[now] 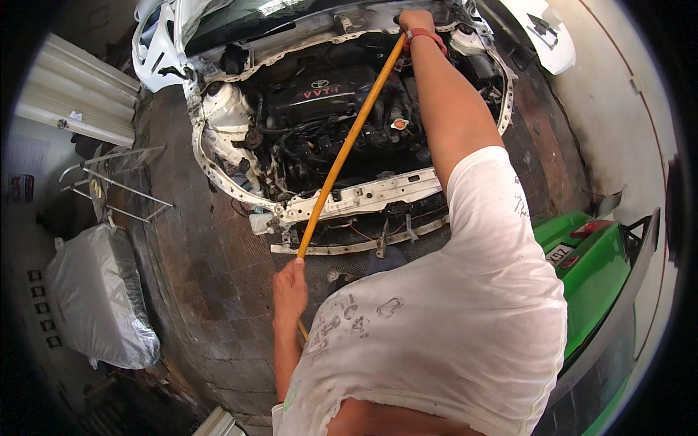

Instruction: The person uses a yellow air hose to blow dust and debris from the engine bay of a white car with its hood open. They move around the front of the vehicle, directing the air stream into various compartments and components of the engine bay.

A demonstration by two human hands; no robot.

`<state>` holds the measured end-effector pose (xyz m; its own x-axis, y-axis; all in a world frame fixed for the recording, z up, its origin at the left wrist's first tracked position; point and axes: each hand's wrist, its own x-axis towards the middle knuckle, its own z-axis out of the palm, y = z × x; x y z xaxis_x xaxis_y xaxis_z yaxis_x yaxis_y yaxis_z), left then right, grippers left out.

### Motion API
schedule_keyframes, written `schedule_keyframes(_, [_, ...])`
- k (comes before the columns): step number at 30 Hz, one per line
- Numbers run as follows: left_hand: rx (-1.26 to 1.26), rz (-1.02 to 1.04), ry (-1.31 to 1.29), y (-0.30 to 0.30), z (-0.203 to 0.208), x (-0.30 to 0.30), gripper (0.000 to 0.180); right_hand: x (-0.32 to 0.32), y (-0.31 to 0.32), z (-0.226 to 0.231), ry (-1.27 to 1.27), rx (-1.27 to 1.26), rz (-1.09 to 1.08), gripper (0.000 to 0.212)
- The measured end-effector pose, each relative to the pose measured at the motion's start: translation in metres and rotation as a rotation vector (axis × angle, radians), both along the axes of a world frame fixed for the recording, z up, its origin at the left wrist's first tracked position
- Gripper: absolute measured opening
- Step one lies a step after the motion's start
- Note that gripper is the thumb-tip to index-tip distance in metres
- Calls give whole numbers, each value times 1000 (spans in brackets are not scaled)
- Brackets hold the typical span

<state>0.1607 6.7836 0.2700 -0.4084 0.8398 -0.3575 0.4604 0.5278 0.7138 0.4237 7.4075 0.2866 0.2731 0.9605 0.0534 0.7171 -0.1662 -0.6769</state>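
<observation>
A long yellow-orange rod (352,139) slants across the engine bay of a white car with its front panels off. My left hand (290,288) is closed round the rod, in front of the car's white front crossmember (363,195). A short piece of the rod shows again below that hand. At the back of the bay, near the windshield base, my right hand (416,20) is closed at the rod's far end; a red band circles that wrist. Beneath the rod lies the engine with its black cover (320,93).
Left stand a metal frame (120,182) and an object under a silver cover (105,298). To the right is a green car part (592,269) with a plate, beside a pale wall (618,138). A white body panel (542,33) stands at the far right. Dark tiles (193,291) cover the floor.
</observation>
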Motion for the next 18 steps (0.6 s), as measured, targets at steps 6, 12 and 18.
schedule_keyframes(6, [41,33,18,-8,10,0,45,-52,-37,61,-164,-27,80,31])
schedule_keyframes(12, [44,17,14,-11,25,-1,44,-79,-98,148,-263,-108,218,36])
schedule_keyframes(18, [61,33,20,-12,25,-3,45,-103,-100,170,-353,-22,301,34])
